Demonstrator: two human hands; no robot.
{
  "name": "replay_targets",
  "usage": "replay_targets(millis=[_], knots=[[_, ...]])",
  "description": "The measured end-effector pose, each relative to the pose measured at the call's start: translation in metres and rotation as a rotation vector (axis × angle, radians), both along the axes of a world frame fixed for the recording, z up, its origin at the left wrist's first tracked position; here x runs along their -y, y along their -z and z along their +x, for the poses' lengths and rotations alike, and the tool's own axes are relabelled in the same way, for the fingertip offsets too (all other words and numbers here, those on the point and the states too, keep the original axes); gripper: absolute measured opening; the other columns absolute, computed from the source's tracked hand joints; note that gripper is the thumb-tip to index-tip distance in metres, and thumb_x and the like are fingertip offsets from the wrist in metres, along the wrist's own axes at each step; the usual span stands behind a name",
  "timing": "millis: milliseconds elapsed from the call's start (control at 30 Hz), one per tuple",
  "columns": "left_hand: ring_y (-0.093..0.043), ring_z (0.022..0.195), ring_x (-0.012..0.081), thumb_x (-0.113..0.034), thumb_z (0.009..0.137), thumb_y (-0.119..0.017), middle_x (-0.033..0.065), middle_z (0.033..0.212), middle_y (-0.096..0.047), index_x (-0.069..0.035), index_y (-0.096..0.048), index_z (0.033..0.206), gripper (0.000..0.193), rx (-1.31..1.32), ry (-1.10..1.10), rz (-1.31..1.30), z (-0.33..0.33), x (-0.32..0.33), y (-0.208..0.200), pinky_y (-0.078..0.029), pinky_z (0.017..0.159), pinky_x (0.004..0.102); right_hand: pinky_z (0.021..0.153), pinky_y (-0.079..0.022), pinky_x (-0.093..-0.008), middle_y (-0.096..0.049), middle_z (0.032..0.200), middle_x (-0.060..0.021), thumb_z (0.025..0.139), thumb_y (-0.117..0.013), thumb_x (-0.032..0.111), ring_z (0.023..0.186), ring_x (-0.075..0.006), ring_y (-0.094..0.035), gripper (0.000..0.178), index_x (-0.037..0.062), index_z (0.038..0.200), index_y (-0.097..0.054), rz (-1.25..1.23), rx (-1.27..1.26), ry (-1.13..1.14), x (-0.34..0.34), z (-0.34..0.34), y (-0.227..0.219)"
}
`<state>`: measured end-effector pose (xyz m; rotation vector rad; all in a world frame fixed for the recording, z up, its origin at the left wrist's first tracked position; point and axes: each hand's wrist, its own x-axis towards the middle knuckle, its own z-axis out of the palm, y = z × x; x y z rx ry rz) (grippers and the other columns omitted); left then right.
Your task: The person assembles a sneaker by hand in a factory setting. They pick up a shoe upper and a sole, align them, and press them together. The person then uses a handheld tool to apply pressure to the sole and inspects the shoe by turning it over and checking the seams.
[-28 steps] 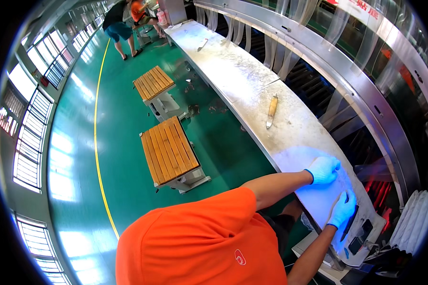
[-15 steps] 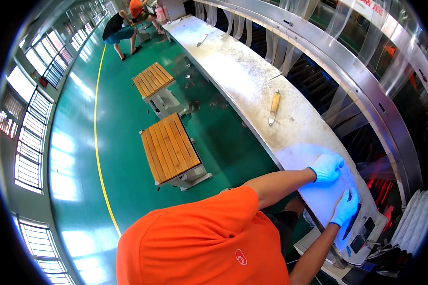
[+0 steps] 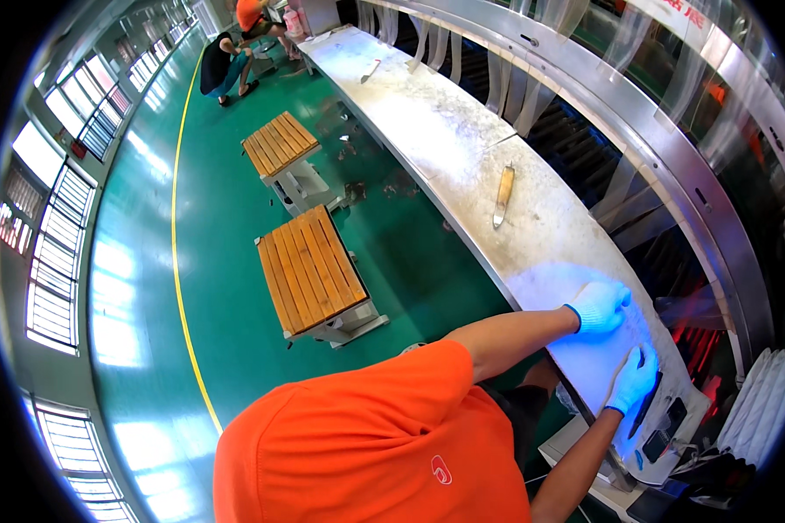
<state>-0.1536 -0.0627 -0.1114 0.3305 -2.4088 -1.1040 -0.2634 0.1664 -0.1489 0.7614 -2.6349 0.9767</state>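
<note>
The gloved right hand (image 3: 634, 381) lies beside the black bar (image 3: 646, 406) on the tabletop (image 3: 549, 222), the left hand (image 3: 599, 307) farther from it; whether their fingers pinch anything cannot be told.

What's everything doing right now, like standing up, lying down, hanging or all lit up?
Left hand: gloved, fingers curled
Right hand: gloved, fingers bent, beside a long dark object; can't tell if gripping
Bench: lit blue around the hands
Yellow-handled tool: lying down, untouched
Nearer stool: standing upright
Farther stool: standing upright
Clear plastic strips: hanging
Person in black top: crouching
</note>
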Motion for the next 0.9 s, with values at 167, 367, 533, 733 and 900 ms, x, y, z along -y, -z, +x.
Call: replay_targets(millis=[167, 367, 533, 733, 900], knots=[[-0.074, 0.103, 0.0438, -0.021, 0.087, -0.070, 0.0224, 0.109, -0.076, -0.003, -0.079, 0.109, 0.030, 0.005, 0.006, -0.001, -0.004, -0.002, 0.000, -0.059, 0.093, 0.0526, 0.105, -0.057, -0.0441, -0.078, 0.125, -0.0194, 0.101, -0.074, 0.013, 0.116, -0.0351, -0.073, 0.030, -0.0035, 0.126, -0.077, 0.013, -0.054, 0.014, -0.006, -0.005, 0.006], [-0.074, 0.104, 0.0437, -0.021, 0.088, -0.070, 0.0224, 0.110, -0.076, -0.004, -0.079, 0.110, 0.030, -0.002, -0.006, -0.004, 0.001, -0.001, -0.002, -0.059, 0.094, 0.0523, 0.106, -0.056, -0.0449, -0.077, 0.127, -0.0212, 0.102, -0.074, 0.013, 0.117, -0.0358, -0.073, 0.032, -0.0048, 0.127, -0.076, -0.007, -0.028, 0.007, -0.002, 0.000, 0.002], [-0.074, 0.103, 0.0441, -0.020, 0.088, -0.070, 0.0232, 0.110, -0.076, -0.003, -0.079, 0.110, 0.029, 0.007, 0.001, 0.009, 0.003, -0.001, -0.006, -0.059, 0.093, 0.0525, 0.106, -0.056, -0.0452, -0.077, 0.126, -0.0213, 0.102, -0.073, 0.014, 0.118, -0.0362, -0.073, 0.031, -0.0049, 0.127, -0.076, -0.006, -0.017, 0.004, -0.003, -0.002, 0.003], [-0.074, 0.102, 0.0451, -0.020, 0.088, -0.069, 0.0239, 0.110, -0.076, -0.003, -0.079, 0.109, 0.028, 0.003, -0.003, 0.008, 0.000, -0.002, 0.000, -0.059, 0.093, 0.0531, 0.106, -0.056, -0.0460, -0.077, 0.126, -0.0221, 0.104, -0.073, 0.016, 0.118, -0.0377, -0.072, 0.031, -0.0054, 0.127, -0.076, -0.011, -0.038, -0.012, -0.004, -0.003, 0.005], [-0.074, 0.103, 0.0457, -0.020, 0.088, -0.069, 0.0240, 0.109, -0.076, -0.003, -0.079, 0.108, 0.028, -0.002, 0.001, 0.007, 0.001, -0.002, -0.002, -0.059, 0.092, 0.0536, 0.107, -0.056, -0.0456, -0.077, 0.127, -0.0223, 0.104, -0.073, 0.017, 0.119, -0.0379, -0.072, 0.032, -0.0054, 0.127, -0.076, 0.007, -0.027, 0.000, -0.004, -0.004, 0.005]])
